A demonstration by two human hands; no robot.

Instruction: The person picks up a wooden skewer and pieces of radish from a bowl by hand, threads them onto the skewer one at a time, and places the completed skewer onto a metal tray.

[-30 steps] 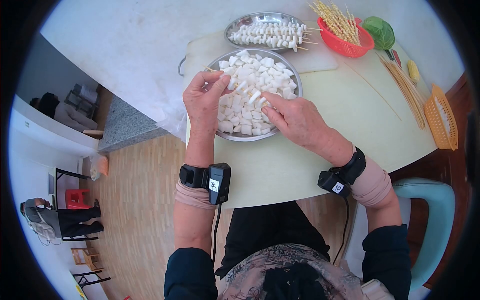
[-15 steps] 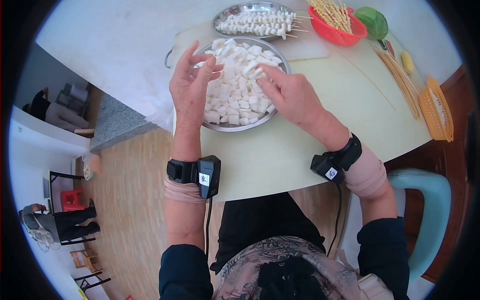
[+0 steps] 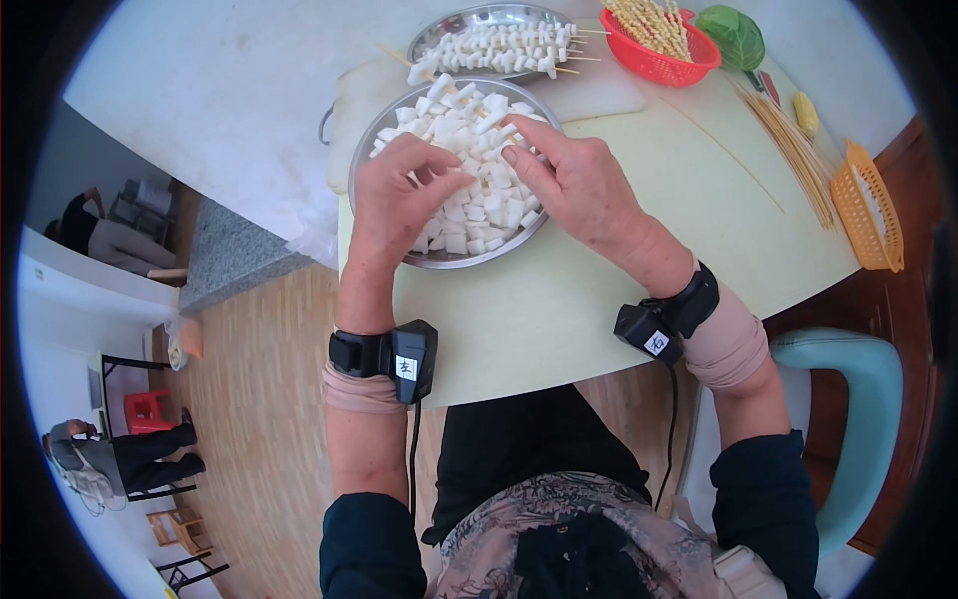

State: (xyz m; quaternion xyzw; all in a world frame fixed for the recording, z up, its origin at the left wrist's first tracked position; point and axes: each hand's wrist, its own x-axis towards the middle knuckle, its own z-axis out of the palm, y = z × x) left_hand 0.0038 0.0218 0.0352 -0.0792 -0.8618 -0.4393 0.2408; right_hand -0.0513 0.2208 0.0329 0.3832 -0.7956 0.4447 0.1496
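Observation:
A wide metal bowl (image 3: 361, 150) full of cut white chunks (image 3: 469, 215) stands before me at the table's left part. My right hand (image 3: 589, 190) is closed at the bowl's right side, gripping a thin wooden skewer (image 3: 392, 52). This skewer slants up and left over the bowl, with several white pieces threaded along it. Low over the chunks at the left, my left hand (image 3: 404, 195) has thumb and forefinger brought together in a pinch. Whatever lies between those fingertips is hidden.
Behind the bowl, a metal plate (image 3: 424, 45) of filled skewers rests on a white cutting board (image 3: 609, 100). To the right are a red basket (image 3: 664, 68) of skewered food, a cabbage (image 3: 730, 38), bare sticks (image 3: 788, 150), a yellow corn-like piece (image 3: 805, 114) and an orange basket (image 3: 866, 215).
My left hand has come down from above the bowl's left edge to the chunks, its fingers closing into a pinch. My right hand has shifted slightly; the skewer now shows clearly.

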